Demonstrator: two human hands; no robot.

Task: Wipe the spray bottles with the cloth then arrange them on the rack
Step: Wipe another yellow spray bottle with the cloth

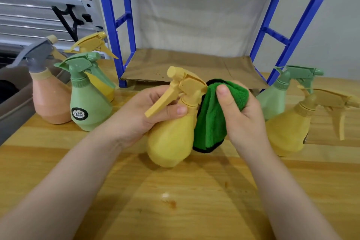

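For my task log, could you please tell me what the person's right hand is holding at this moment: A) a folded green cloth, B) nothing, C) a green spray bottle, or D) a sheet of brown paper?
A: the right hand grips the folded green cloth against the yellow spray bottle held in the left hand.

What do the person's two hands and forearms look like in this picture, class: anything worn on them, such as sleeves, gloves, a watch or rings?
Both arms are bare as far up as the picture shows: no sleeves in sight. The left hand and right hand wear no gloves. No watch, bracelet or ring shows on either. The visible thumbnails are short and unpainted.
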